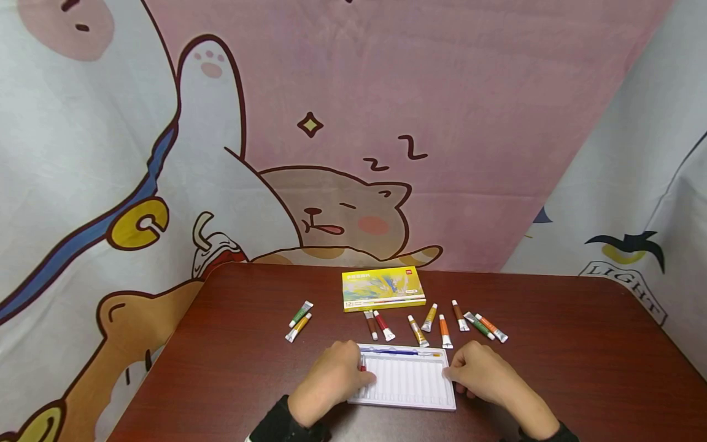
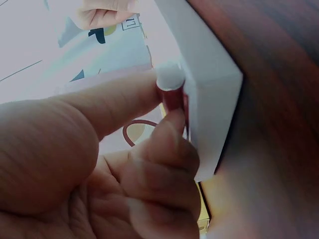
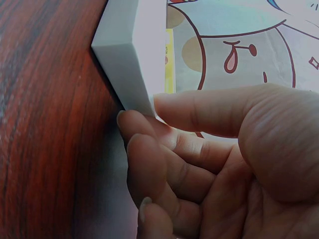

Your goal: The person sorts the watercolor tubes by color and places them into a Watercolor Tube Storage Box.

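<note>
A white plastic tray (image 1: 411, 383) with ridged slots lies near the front of the table, a blue paintbrush (image 1: 389, 352) along its far edge. At its left end my left hand (image 1: 335, 376) pinches a red paint tube (image 2: 173, 97) between thumb and fingers. The white cap (image 2: 170, 77) shows in the left wrist view; in the head view the hand hides most of the tube. My right hand (image 1: 480, 372) grips the tray's right edge, thumb (image 3: 189, 112) on the rim and fingers curled at the corner.
Behind the tray lies a yellow paint box (image 1: 383, 288). Several small tubes are scattered around it, among them a red tube (image 1: 384, 326), an orange tube (image 1: 445, 331) and, to the left, a green tube (image 1: 301, 314). A cartoon-printed cloth (image 1: 469, 123) hangs behind the table.
</note>
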`<state>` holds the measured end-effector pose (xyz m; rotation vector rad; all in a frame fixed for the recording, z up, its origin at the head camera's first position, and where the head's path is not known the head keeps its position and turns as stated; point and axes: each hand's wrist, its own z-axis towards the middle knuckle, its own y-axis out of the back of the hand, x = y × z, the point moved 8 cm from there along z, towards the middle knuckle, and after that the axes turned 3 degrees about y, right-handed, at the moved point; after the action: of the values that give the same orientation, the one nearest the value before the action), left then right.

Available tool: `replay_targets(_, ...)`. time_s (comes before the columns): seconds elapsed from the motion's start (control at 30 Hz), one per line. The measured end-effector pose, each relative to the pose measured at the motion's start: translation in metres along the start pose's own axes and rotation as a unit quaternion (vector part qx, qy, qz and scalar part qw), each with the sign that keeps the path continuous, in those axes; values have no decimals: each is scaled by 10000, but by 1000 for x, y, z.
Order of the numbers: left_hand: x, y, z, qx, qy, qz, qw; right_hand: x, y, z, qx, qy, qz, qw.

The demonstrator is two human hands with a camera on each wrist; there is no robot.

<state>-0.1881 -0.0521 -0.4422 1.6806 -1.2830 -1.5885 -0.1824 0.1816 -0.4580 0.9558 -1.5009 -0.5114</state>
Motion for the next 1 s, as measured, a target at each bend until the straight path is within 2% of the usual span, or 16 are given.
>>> replay_targets(0.4,-1,2,-3,26,-21,-131,9999,1,0,0,38,64,52,10000)
replay_targets(0.7,0,-1,-5,563,6,-125,9983,1,-1,0,66,56,33,10000)
replay_targets(0.87,0,1,-3,492,-76,-194,9986,0,0,0,37,25,-3,10000)
replay_targets(1.0,2,2,-1,412,-16,-239,9989,-1,-1,1,18,36,1,10000)
